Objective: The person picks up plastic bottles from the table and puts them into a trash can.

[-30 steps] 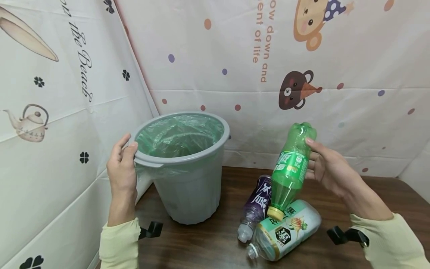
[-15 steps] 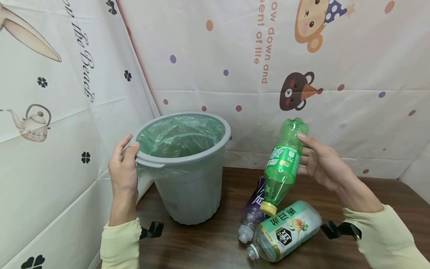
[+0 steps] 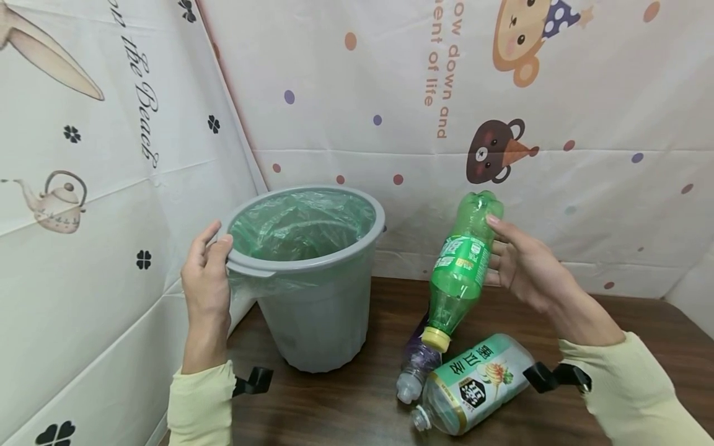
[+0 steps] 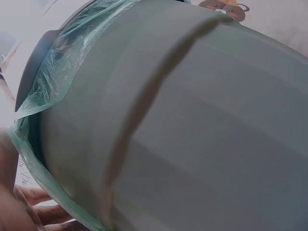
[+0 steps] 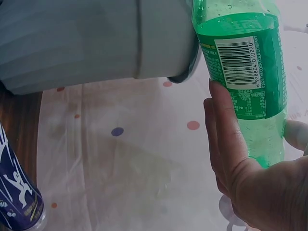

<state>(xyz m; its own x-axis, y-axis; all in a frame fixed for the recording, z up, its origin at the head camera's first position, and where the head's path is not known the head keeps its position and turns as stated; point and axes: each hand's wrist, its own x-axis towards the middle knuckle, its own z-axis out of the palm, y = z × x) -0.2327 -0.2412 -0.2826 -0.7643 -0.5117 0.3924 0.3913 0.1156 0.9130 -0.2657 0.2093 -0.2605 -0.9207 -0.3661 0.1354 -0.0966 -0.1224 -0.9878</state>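
Observation:
A green plastic bottle (image 3: 460,266) with a yellow cap hangs tilted, cap down, above the table, gripped near its base between the thumb and fingers of my right hand (image 3: 530,272). In the right wrist view its barcode label faces the camera. My left hand (image 3: 206,279) holds the left rim of a grey trash bin (image 3: 318,310), thumb at the rim, other fingers partly hidden behind it. A green plastic bag (image 3: 301,226) lines the bin and folds over the rim, as the left wrist view also shows.
Below the green bottle, a purple-labelled bottle (image 3: 418,359) lies on the brown wooden table (image 3: 312,409). Next to it lies a larger clear bottle (image 3: 476,384) with a green and white label. Printed cloth (image 3: 334,80) hangs behind and at the left.
My right hand has carried the green bottle left and slightly up, nearer the bin. My left hand stays at the rim.

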